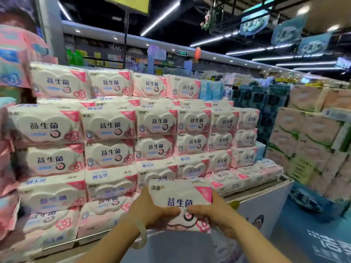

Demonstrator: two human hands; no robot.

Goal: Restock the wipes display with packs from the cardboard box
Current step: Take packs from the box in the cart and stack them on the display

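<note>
Wipes display [121, 141]: stacked rows, left and centre. Left hand [152, 211] and right hand [214, 213] each have a closed grip on one pack [180, 196], held upright just before the display's lower right rows.

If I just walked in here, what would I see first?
Right in front, a big wall of white and pink wipes packs stacked in rows fills the left and middle. Low in the middle, the left hand and right hand grip one pack between them, held up before the display. To the right stand stacks of pale tissue bundles.
</note>
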